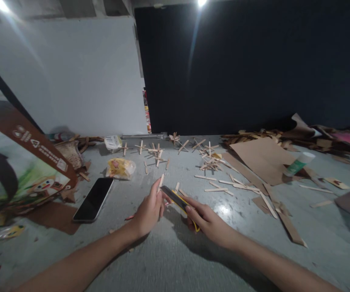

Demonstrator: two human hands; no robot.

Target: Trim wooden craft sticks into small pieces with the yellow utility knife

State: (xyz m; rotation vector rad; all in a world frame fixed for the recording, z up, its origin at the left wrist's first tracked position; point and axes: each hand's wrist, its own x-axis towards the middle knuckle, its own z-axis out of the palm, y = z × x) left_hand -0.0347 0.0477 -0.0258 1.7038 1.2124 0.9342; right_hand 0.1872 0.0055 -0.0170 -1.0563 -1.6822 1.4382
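Note:
My left hand (pixel 149 211) pinches a short wooden craft stick (pixel 161 181) and holds it up over the grey table (pixel 169 259). My right hand (pixel 207 221) is wrapped round a yellow and black utility knife (pixel 176 198). The knife's front end points left and meets the stick near my left fingertips. Both hands hover just above the table's middle, close together.
A black phone (pixel 93 199) lies left of my hands, beside a printed cardboard box (pixel 17 170). Several loose sticks and stick crosses (pixel 211 162) are scattered behind. Brown cardboard sheets (pixel 261 158), a glue bottle (pixel 299 163) and scraps lie on the right. A small snack packet (pixel 120 168) sits behind the phone.

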